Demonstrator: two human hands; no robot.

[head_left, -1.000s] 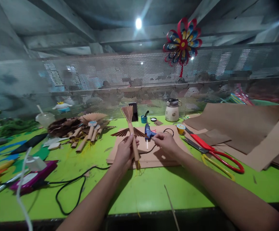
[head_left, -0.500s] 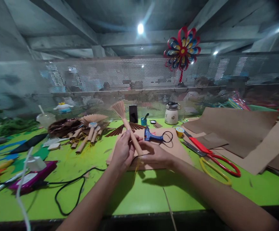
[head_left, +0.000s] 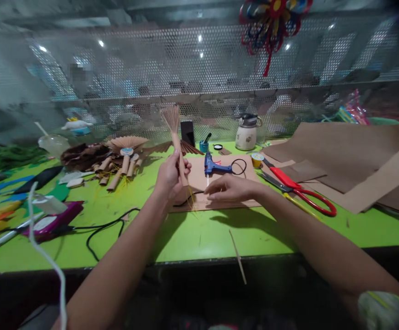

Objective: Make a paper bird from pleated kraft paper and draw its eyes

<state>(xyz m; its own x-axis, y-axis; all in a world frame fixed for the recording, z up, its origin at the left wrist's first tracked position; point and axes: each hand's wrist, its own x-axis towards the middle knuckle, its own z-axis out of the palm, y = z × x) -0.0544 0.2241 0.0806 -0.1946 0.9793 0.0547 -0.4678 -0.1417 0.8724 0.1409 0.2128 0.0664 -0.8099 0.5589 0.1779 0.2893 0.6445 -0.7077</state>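
My left hand (head_left: 172, 176) is wrapped round the rolled brown paper handle of a small pleated paper fan (head_left: 171, 118). The fan stands tilted with its pleats at the top, and yellow threads (head_left: 193, 201) hang from the handle's lower end. My right hand (head_left: 232, 187) is off the handle, fingers stretched out loosely to the left with nothing visible in them, over brown paper sheets (head_left: 250, 185). Just beyond it lies a blue glue gun (head_left: 220, 167), a pale glue stick (head_left: 207, 179) sticking out of its back, close to the fingertips.
Finished fans with rolled handles (head_left: 115, 181) lie left of the hands. Large scissors (head_left: 292, 183) and big brown paper sheets (head_left: 330, 151) are on the right. A purple power socket (head_left: 60, 222), black cord (head_left: 99, 227), yellow cup (head_left: 257, 160) and white bottle (head_left: 246, 135) also stand about.
My right hand has let go of the handle's lower end and moved slightly right. My left hand still holds the fan, now more upright. The view has tipped downward.
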